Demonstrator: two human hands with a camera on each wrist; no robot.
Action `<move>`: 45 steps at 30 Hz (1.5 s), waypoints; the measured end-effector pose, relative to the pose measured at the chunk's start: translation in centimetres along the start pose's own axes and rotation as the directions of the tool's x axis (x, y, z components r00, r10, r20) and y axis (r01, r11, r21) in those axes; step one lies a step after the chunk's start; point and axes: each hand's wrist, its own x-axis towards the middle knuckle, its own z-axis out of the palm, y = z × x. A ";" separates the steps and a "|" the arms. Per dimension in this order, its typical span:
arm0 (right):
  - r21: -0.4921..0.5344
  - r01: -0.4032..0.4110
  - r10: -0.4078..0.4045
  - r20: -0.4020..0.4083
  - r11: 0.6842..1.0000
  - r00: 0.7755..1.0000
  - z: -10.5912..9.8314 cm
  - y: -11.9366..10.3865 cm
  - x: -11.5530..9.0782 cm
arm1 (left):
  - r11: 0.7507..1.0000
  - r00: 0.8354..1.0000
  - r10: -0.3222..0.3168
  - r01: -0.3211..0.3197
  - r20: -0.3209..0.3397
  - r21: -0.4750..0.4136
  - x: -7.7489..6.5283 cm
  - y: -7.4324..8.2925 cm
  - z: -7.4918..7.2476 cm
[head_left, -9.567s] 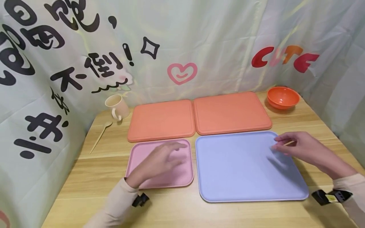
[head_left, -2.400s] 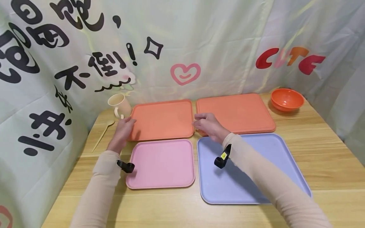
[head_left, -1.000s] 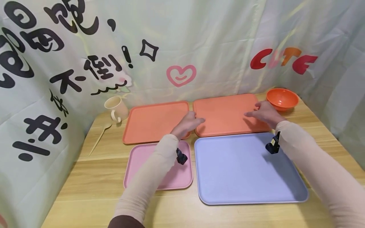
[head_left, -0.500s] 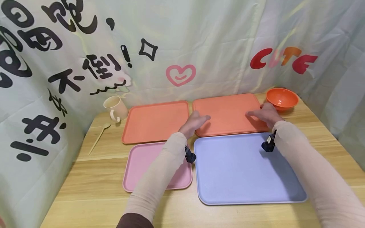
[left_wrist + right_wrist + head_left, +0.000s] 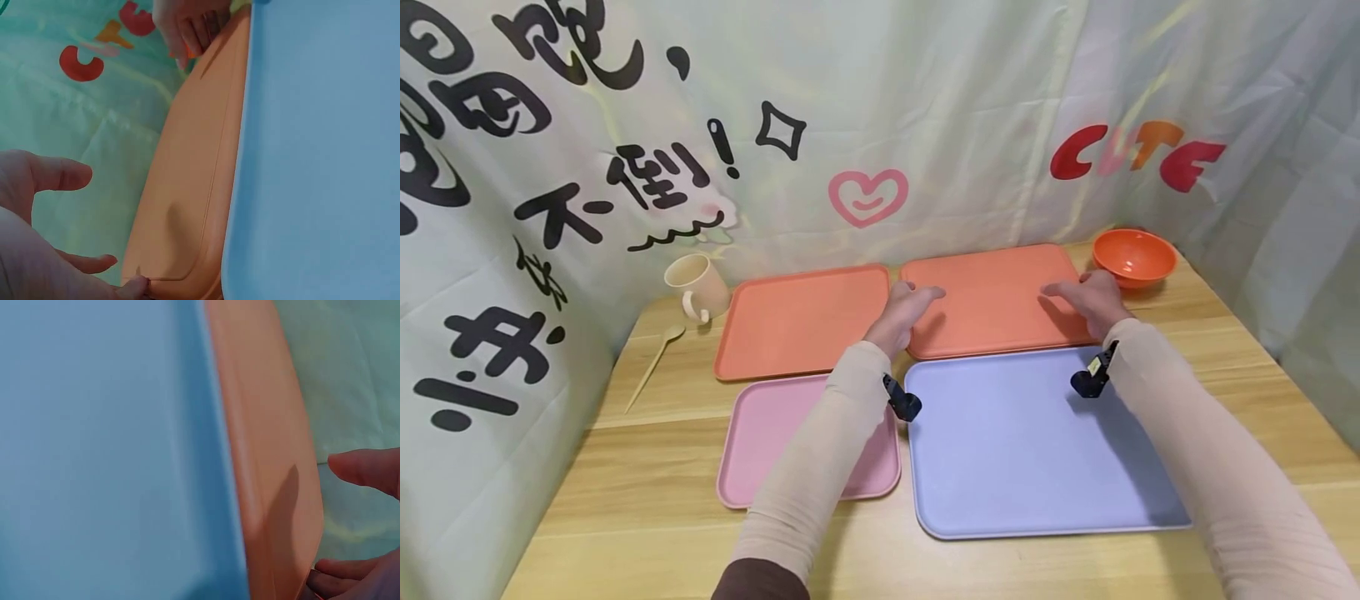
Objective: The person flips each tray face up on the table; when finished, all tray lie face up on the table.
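Observation:
Two orange trays lie side by side at the back of the table. My left hand (image 5: 904, 318) is at the left edge of the right orange tray (image 5: 992, 304), its thumb held out above the surface. At that tray's opposite edge is my right hand (image 5: 1096, 304), thumb likewise raised over it. In the left wrist view, a left fingertip (image 5: 136, 286) touches the tray's corner, and a line runs just inside its border. The right wrist view has the right fingers (image 5: 344, 569) beside the edge, partly cut off. Neither hand grips the tray.
Left orange tray (image 5: 805, 321), pink tray (image 5: 760, 429) partly under my left sleeve, and large blue tray (image 5: 1037, 450) in front. A beige mug (image 5: 706, 292) and spoon (image 5: 655, 371) lie left; an orange bowl (image 5: 1135, 258) stands close behind my right hand. Curtains border the table.
From the left orange tray, my left hand has crossed to the right one; my right hand has gone to its right edge. Both barely move over the last half second.

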 end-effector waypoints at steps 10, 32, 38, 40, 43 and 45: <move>0.189 -0.080 0.081 -0.001 0.979 0.997 -0.5 -0.5 -0.4 | 1.000 0.998 -0.005 0.003 -0.057 -0.031 0.1 0.3 0.2; 0.288 -0.161 0.161 0.024 0.944 0.987 -1.0 -1.4 -1.6 | 0.994 0.989 0.035 -0.049 -0.142 -0.098 -0.7 1.6 -0.7; 0.313 -0.151 0.149 0.029 0.938 0.988 -1.2 -2.0 -2.2 | 0.992 0.984 0.055 -0.073 -0.171 -0.104 -1.0 2.0 -1.2; 0.311 -0.145 0.143 0.029 0.939 0.989 -1.2 -2.2 -2.4 | 0.989 0.981 0.062 -0.084 -0.182 -0.118 -1.1 2.1 -1.4; 0.330 -0.132 0.133 0.020 0.935 0.991 -1.2 -2.6 -2.7 | 0.985 0.978 0.073 -0.102 -0.196 -0.140 -1.4 2.1 -1.7; 0.350 -0.122 0.125 0.015 0.929 0.992 -1.1 -3.0 -3.0 | 0.981 0.976 0.079 -0.112 -0.201 -0.156 -1.5 2.2 -1.9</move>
